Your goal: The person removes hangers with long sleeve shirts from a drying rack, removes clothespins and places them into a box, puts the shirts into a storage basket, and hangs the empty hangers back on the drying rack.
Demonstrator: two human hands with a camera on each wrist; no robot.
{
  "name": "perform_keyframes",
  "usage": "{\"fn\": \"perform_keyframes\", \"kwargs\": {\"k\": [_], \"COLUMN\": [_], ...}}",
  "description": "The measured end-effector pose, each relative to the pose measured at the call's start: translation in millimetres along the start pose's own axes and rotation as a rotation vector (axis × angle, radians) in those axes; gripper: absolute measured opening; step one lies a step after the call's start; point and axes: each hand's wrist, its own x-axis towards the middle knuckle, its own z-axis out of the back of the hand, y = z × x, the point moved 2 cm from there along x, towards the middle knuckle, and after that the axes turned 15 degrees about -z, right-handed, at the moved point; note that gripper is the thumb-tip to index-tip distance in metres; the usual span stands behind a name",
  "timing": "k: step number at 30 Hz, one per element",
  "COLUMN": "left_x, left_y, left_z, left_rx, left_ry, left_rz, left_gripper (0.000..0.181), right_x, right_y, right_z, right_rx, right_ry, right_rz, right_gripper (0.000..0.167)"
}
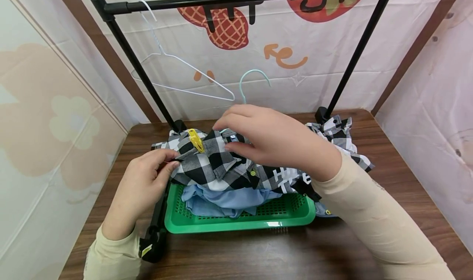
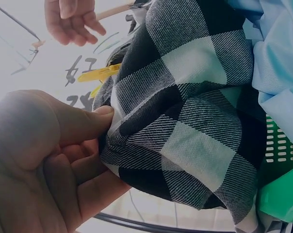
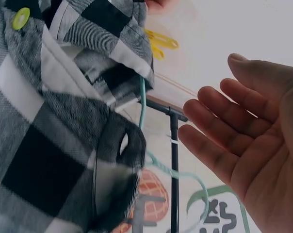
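Observation:
A black, white and grey checked shirt (image 1: 199, 165) lies over a green basket, with a mint hanger (image 1: 242, 85) inside it whose hook rises above the collar. My left hand (image 1: 149, 181) pinches the shirt's left shoulder between thumb and fingers; the left wrist view shows the checked cloth (image 2: 185, 97) gathered at the fingertips. Clipped to that shoulder is a yellow clothespin (image 1: 196, 141). Above the collar hovers my right hand (image 1: 275, 138), fingers loosely bent and nothing in them. In the right wrist view, its fingers (image 3: 224, 121) stand apart from the shirt and the hanger's hook.
The green basket (image 1: 240, 226) holds light blue cloth (image 1: 225, 200). A black rack (image 1: 236, 0) frames the back, with a white hanger (image 1: 184, 62) on its left. A wooden table (image 1: 258, 255) bears everything. Printed fabric walls stand behind and at the sides.

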Motion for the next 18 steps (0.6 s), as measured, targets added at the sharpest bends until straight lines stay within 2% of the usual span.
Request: {"fn": "perform_keyframes", "kwargs": {"k": [11,18], "left_x": [0.5,-0.3], "left_y": [0.1,-0.6], "left_z": [1.5,2.0], "left_rx": [0.0,-0.001], "left_ry": [0.007,0.008], "left_rz": [-0.012,-0.014], "left_gripper": [0.017,0.017], "right_x": [24.5,34.1], "right_y": [11,15], "right_z": [-17,-25], "right_rx": [-0.109,-0.201], "right_ry": [0.037,0.107], "right_rz": [-0.075,-0.157], "right_gripper": [0.039,0.045]}}
